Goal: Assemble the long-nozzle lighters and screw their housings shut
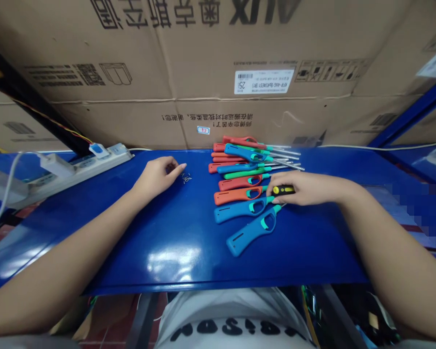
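Note:
My right hand is closed around a black-and-yellow tool handle that looks like a screwdriver's, its shaft hidden. It rests over the metal tips of the nearer gas lighters. A blue lighter lies angled closest to me, with another blue lighter and an orange lighter beyond it. More red, blue and green lighters are heaped behind, metal tubes pointing right. My left hand has its fingers curled and thumb stretched forward, beside a small pile of tiny metal pieces. Whatever its fingertips hold is hidden.
A large cardboard box stands upright along the back of the blue table. On the left lies a white power strip with plugs and cables. A blue metal post slants up at the right.

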Motion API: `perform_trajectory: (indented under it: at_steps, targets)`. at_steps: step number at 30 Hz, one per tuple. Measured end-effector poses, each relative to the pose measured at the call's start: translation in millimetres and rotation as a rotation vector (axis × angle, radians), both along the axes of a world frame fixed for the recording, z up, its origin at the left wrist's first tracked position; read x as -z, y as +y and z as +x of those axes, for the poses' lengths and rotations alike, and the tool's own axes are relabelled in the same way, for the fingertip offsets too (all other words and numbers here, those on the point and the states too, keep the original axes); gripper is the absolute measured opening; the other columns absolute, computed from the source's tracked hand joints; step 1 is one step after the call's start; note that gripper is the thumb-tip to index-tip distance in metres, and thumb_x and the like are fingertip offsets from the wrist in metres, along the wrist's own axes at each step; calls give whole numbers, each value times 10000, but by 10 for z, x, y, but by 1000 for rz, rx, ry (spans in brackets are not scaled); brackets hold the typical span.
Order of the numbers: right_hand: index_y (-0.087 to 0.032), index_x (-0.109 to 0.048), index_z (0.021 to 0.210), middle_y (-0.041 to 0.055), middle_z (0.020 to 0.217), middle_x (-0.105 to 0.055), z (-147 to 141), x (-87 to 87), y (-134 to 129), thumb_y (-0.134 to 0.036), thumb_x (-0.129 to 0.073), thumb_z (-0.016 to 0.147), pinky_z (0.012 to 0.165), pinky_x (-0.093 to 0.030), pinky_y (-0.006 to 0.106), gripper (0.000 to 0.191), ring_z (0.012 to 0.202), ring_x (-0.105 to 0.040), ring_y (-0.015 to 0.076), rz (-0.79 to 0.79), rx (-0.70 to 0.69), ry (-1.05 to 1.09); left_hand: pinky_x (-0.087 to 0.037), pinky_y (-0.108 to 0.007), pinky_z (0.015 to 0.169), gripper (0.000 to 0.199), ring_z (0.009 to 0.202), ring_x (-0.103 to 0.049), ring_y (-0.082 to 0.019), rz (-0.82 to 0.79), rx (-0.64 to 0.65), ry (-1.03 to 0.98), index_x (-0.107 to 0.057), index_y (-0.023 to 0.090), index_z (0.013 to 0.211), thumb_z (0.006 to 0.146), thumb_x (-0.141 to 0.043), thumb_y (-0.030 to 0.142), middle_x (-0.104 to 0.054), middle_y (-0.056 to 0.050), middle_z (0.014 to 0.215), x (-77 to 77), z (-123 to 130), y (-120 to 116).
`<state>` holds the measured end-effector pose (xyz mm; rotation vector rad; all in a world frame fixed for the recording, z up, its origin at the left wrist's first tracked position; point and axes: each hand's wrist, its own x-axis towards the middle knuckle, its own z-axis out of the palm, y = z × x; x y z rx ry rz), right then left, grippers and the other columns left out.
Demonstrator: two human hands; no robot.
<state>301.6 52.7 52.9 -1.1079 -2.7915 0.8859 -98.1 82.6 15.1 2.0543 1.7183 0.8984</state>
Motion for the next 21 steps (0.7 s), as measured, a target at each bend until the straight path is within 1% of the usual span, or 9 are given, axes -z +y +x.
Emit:
perform_trajectory:
  at_steps: [2,3,6,9,11,14,21]
  targets:
    - [-180,-715,1071,104,1066,-691,-23,-5,-16,-427,-604,911,846,-475,372,314,940,-633,239,12,15,-35,-474,-401,877,404,919,-625,-273,-23,-21,-190,-621,214,836,844,-623,618,-691,-76,900,44,26,27]
    - [-181,-711,1070,104,1069,-692,-35,-8,-27,-409,-606,906,843,-474,369,300,943,-634,241,17,21,-42,-487,-411,907,429,963,-639,-274,-41,-14,-250,-615,210,902,871,-576,636,-702,-86,962,77,44,48]
    - [-191,-698,1012,85,1017,-705,-66,-11,-58,-341,-608,889,802,-467,345,214,904,-637,235,22,26,-59,-511,-422,967,510,1071,-665,-263,-90,57,-379,-588,196,1033,934,-426,669,-702,-127,1136,183,110,113]
    - [-201,-671,944,58,922,-704,-83,2,-74,-295,-603,876,726,-444,317,134,814,-626,215,33,41,-79,-496,-438,1028,561,1140,-656,-259,-116,135,-463,-590,190,1098,949,-383,690,-680,-142,1240,244,184,146]
    - [-206,-656,919,51,896,-694,-91,12,-76,-283,-599,874,703,-431,308,106,790,-616,208,51,44,-85,-485,-443,1052,602,1151,-652,-260,-132,186,-496,-606,182,1115,943,-384,715,-674,-145,1266,254,228,136]
    - [-209,-641,899,48,873,-681,-104,18,-78,-286,-591,882,684,-416,304,93,778,-608,206,65,34,-87,-490,-440,1047,644,1125,-659,-260,-157,248,-529,-632,181,1114,931,-390,749,-680,-141,1264,246,284,77]
    - [-212,-622,849,27,801,-665,-88,24,-88,-249,-599,867,644,-404,290,46,713,-593,188,46,47,-91,-509,-441,997,643,1026,-682,-251,-217,338,-565,-657,200,1089,955,-354,751,-707,-115,1224,199,415,-118]
